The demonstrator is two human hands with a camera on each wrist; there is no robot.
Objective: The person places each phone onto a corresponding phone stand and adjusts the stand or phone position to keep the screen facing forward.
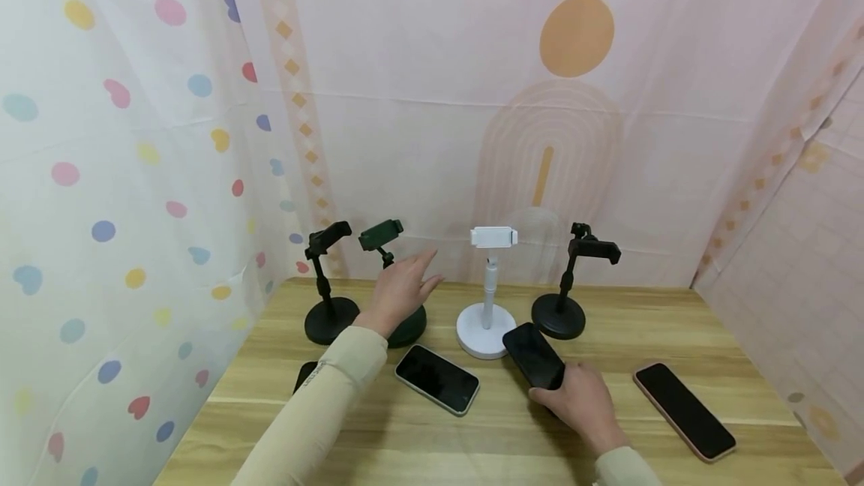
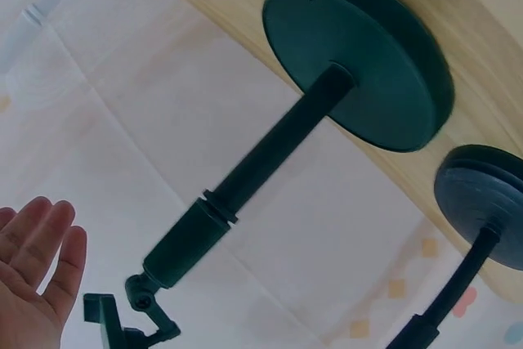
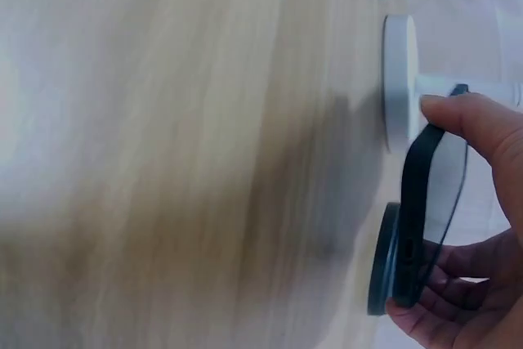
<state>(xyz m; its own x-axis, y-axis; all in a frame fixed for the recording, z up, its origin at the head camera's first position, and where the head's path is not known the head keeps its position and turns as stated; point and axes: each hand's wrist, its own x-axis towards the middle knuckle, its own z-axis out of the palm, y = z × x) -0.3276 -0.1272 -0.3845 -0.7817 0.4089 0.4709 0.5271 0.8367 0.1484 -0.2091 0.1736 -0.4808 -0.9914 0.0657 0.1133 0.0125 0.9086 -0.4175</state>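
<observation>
Nearest of all, a cream sleeve (image 1: 304,418) slants in from the near left; and over on the right, the black phone (image 1: 535,352) is up above the table (image 1: 499,448), tilted, on the near side of the white stand and the right black stand; the right hand (image 1: 583,405) has it clamped, thumb on one edge, fingers on the other; just beyond it, the white stand (image 1: 487,330) is upright, with the right black stand (image 1: 559,317) to its right; left of the phone, a pale-edged phone (image 1: 437,379) lies flat, screen dark; well to the right lies a pink-edged phone (image 1: 685,411); now the left hand (image 1: 397,292), fingers straight and apart, nothing in its grasp, hovers just beside the head of the green stand (image 2: 359,55); farther left comes the left black stand (image 1: 331,321); a dark object (image 1: 305,373), mostly hidden, peeks past the sleeve; at the far side hangs a pale pink cloth (image 1: 398,96), and on the left a spotted cloth (image 1: 135,208).
</observation>
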